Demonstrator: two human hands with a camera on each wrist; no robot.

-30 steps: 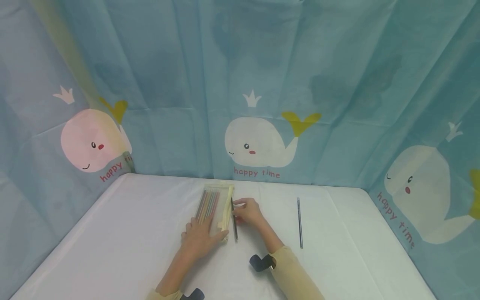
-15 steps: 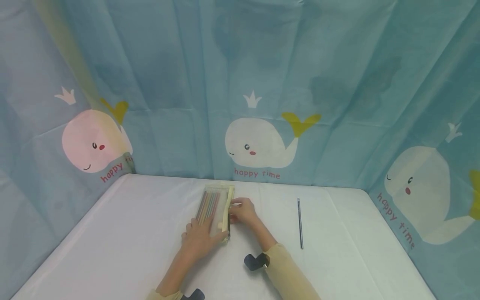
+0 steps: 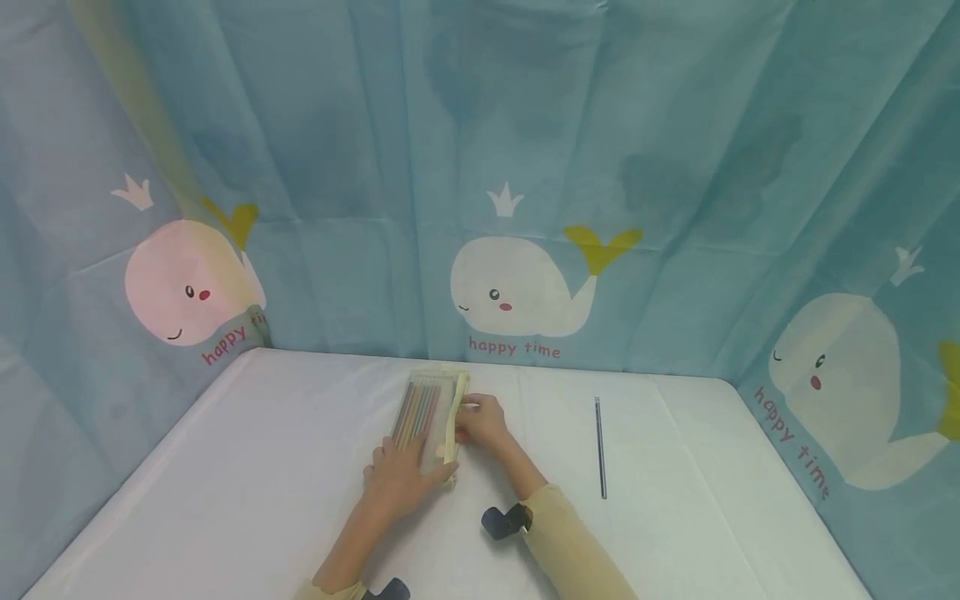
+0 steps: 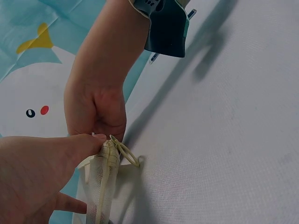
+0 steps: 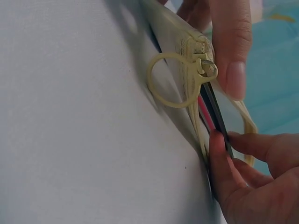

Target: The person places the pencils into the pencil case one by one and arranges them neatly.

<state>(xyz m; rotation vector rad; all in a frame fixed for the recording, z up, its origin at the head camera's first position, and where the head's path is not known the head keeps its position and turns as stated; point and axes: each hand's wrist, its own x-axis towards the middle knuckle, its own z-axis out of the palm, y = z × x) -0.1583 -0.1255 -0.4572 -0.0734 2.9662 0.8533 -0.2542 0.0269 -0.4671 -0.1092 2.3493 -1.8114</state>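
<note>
A see-through mesh pencil case [image 3: 446,408] with a cream zip edge lies on the white table, several coloured pencils [image 3: 420,408] inside it. My left hand [image 3: 397,479] rests across its near end, fingers spread and fairly straight, thumb on the zip corner. At the case's right side, my right hand [image 3: 483,421] pinches a dark pencil [image 5: 216,109] between thumb and fingers. This pencil lies within the unzipped opening, beside a pink one [image 5: 205,112] in the right wrist view. A cream zip-pull ring [image 5: 150,77] hangs at the near corner.
Another dark pencil [image 3: 601,450] lies by itself on the white tabletop [image 3: 675,500], right of the hands. A blue curtain [image 3: 337,283] with whale prints stands behind the table and along its sides.
My right hand has moved a little left, taking the dark pencil from beside the case into its opening, so the head view no longer shows it. My left hand stays put.
</note>
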